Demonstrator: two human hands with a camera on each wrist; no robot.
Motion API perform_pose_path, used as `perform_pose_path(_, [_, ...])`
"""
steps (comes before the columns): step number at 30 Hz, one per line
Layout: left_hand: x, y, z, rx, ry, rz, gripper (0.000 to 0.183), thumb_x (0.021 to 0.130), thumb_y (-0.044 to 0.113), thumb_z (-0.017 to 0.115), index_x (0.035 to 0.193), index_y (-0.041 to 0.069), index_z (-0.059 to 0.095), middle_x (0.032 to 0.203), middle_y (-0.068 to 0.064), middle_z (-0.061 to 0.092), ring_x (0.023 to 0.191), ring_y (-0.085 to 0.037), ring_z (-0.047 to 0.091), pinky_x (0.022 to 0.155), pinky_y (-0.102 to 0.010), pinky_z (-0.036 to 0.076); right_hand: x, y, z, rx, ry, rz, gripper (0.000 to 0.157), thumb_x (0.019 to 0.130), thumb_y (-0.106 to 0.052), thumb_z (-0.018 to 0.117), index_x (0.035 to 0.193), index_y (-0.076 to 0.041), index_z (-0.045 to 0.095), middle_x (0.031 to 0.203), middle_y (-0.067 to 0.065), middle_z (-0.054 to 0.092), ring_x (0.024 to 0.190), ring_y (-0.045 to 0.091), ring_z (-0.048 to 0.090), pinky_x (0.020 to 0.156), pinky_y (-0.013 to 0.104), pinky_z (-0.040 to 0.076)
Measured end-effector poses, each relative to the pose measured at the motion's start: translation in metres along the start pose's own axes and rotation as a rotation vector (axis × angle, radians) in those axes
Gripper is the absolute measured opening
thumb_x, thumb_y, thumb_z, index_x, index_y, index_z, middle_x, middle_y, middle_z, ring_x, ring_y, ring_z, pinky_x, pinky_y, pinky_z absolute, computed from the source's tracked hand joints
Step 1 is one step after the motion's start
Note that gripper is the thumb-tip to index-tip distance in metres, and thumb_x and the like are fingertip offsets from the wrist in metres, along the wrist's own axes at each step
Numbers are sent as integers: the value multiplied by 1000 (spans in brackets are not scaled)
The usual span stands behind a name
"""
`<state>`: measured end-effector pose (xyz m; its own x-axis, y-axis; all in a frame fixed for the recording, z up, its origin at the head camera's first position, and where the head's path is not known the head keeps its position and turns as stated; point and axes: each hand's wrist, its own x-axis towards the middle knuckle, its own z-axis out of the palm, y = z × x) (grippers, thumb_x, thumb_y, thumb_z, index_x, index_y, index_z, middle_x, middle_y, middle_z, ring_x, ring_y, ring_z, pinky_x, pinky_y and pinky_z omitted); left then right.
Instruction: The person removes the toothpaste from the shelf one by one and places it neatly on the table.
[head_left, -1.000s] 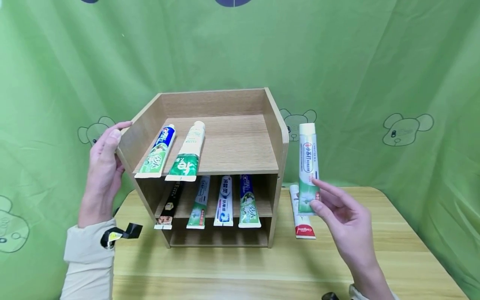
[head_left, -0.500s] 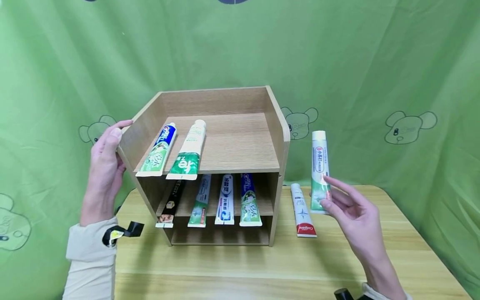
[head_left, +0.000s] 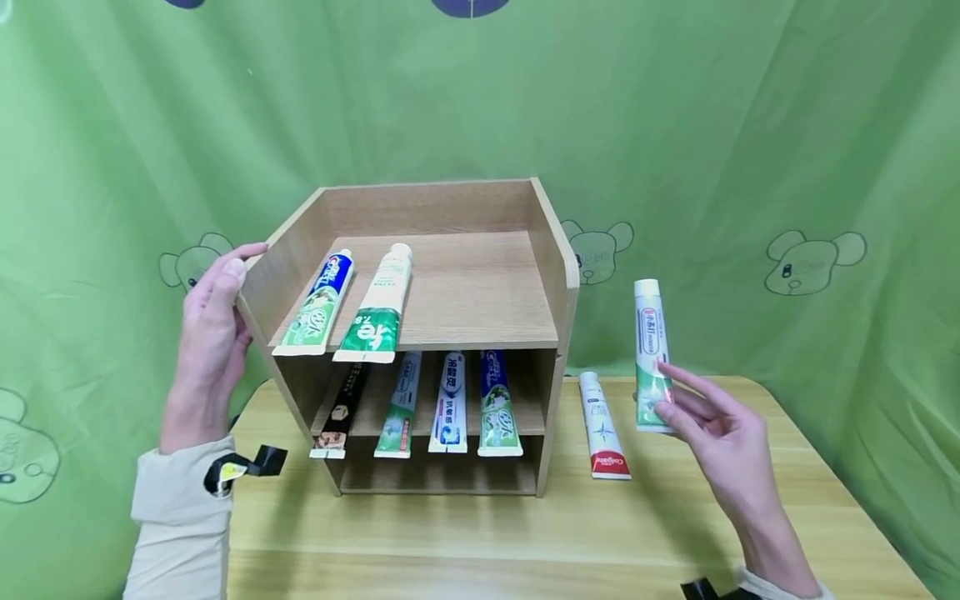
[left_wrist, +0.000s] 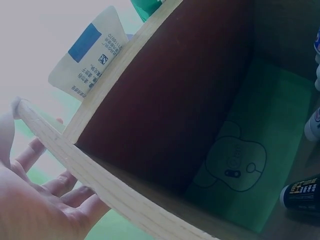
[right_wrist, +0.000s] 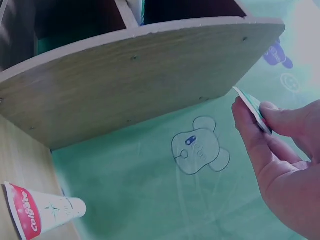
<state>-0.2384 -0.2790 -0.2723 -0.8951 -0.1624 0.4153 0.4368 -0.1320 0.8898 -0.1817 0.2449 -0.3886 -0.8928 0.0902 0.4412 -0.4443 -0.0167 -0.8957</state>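
My right hand (head_left: 723,446) pinches the green crimped end of a white-and-green toothpaste tube (head_left: 651,350), held upright in the air, cap up, right of a wooden shelf unit (head_left: 480,287). In the right wrist view, the tube's flat end (right_wrist: 254,111) shows between thumb and fingers. My left hand (head_left: 210,350) holds the front edge of the shelf's left side panel (left_wrist: 110,187), its fingers on the outer side. On the top shelf lie a blue-and-green tube (head_left: 318,304) and a white-and-green tube (head_left: 377,308). A Colgate toothpaste tube (head_left: 602,429) lies on the table below the held one.
The middle shelf holds a black tube (head_left: 343,412), a green-ended tube (head_left: 400,408), a white-and-blue tube (head_left: 450,404) and another blue-and-green tube (head_left: 498,404), their ends jutting over its front edge. A wooden table (head_left: 480,542) bears the unit. Behind hangs a green curtain (head_left: 712,125).
My right hand has carried its toothpaste tube rightward and slightly down, away from the shelf unit, uncovering the Colgate tube. My left hand stays on the side panel.
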Motion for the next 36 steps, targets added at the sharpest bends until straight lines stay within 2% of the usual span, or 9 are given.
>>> perform_pose_path(10, [1, -2, 1, -9, 7, 13, 41, 102, 38, 60, 136, 16, 65, 127, -10, 50, 107, -25, 53, 81, -30, 51, 6, 27, -16, 5, 30, 80, 50, 90, 10, 71, 138, 4, 59, 116, -1, 75, 98, 13, 74, 77, 29, 58])
perform_pose_path(16, [2, -2, 2, -9, -3, 9, 42, 102, 38, 60, 136, 16, 65, 129, -10, 49, 110, -25, 52, 84, -31, 50, 8, 39, -28, 29, 55, 116, 48, 90, 9, 73, 136, 2, 62, 111, -1, 76, 94, 12, 75, 76, 28, 58])
perform_pose_path(24, [0, -1, 0, 2, 19, -1, 42, 101, 39, 60, 136, 17, 65, 127, -9, 50, 108, -25, 53, 82, -31, 51, 12, 52, -34, 29, 62, 136, 45, 91, 7, 73, 134, 2, 64, 108, -2, 77, 92, 11, 74, 76, 27, 58])
perform_pose_path(30, [-1, -1, 0, -3, 22, -8, 41, 102, 39, 60, 136, 17, 65, 127, -9, 50, 107, -24, 53, 82, -31, 51, 12, 64, -40, 5, 53, 175, 44, 92, 3, 73, 135, 2, 63, 107, -5, 77, 94, 9, 74, 75, 27, 58])
perform_pose_path(36, [1, -1, 0, -8, 16, -6, 42, 101, 39, 60, 136, 17, 65, 126, -10, 50, 106, -24, 53, 80, -30, 52, 12, 72, -44, -21, 81, 223, 44, 91, 0, 76, 133, 1, 65, 104, -6, 77, 91, 8, 74, 74, 27, 58])
